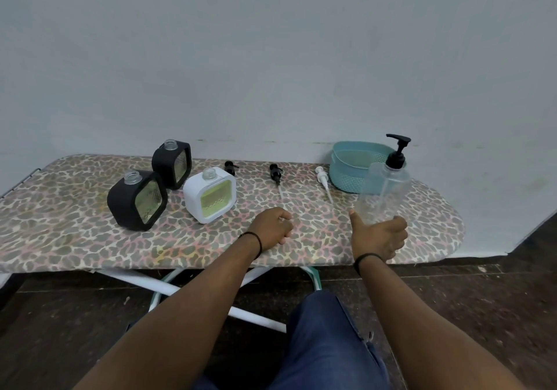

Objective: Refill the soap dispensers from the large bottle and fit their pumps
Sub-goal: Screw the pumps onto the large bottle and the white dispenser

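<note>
Dispensers (168, 183) left — basket (352, 166) right

Leopard-print board cover (90, 239); two black dispensers (137, 199), one white (209, 198) (greenish windows); teal basket (349, 175).

Right hand (380, 236) holds large bottle (384, 192); left hand (273, 227) rests on table (90, 239).
</note>
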Demonstrator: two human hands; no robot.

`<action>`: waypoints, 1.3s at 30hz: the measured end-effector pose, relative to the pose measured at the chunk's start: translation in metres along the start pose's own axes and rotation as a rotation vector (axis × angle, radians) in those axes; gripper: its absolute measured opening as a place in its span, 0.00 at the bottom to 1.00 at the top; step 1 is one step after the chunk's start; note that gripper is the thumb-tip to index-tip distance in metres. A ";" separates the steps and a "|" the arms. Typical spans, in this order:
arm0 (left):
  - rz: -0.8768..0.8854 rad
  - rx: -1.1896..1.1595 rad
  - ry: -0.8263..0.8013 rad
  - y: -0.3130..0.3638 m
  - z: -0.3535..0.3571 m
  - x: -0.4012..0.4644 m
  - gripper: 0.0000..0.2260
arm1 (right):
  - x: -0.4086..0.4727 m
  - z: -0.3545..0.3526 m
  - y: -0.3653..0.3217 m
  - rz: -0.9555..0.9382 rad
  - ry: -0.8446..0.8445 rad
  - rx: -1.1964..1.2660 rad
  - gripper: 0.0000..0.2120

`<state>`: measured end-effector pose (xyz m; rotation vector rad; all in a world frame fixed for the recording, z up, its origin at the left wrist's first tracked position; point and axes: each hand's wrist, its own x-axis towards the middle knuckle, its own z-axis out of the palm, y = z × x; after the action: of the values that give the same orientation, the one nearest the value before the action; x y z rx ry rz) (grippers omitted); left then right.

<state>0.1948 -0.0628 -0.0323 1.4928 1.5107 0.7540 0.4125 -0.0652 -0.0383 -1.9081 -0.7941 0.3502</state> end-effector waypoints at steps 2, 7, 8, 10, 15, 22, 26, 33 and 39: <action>-0.012 -0.016 0.002 -0.001 -0.003 -0.002 0.11 | 0.000 0.001 -0.002 0.039 -0.010 -0.016 0.45; -0.032 -0.027 0.003 -0.006 -0.009 -0.005 0.13 | 0.001 -0.001 0.002 0.125 0.003 -0.036 0.48; -0.036 -0.033 0.005 -0.007 -0.009 -0.004 0.12 | -0.001 -0.002 0.004 0.122 0.011 -0.030 0.47; -0.046 -0.055 0.008 -0.008 -0.010 -0.003 0.12 | -0.007 -0.005 0.007 0.092 0.024 0.002 0.44; -0.038 -0.057 0.040 -0.007 -0.010 -0.005 0.09 | -0.030 -0.002 0.009 -0.062 0.019 0.103 0.25; 0.249 0.114 0.526 -0.028 -0.040 -0.027 0.17 | -0.056 0.039 -0.024 -0.363 -0.434 -0.028 0.15; 0.256 0.241 0.823 -0.050 -0.073 -0.044 0.21 | -0.065 0.072 -0.050 -0.369 -0.549 -0.049 0.09; -0.067 0.159 0.898 -0.090 -0.106 -0.046 0.35 | -0.056 0.127 -0.071 -0.270 -0.581 -0.159 0.27; 0.044 0.050 0.717 -0.094 -0.121 -0.016 0.45 | -0.038 0.160 -0.081 -0.347 -0.566 -0.236 0.31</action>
<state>0.0428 -0.0698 -0.0582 1.3574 2.0240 1.3841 0.2652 0.0437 -0.0437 -1.8533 -1.5765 0.6118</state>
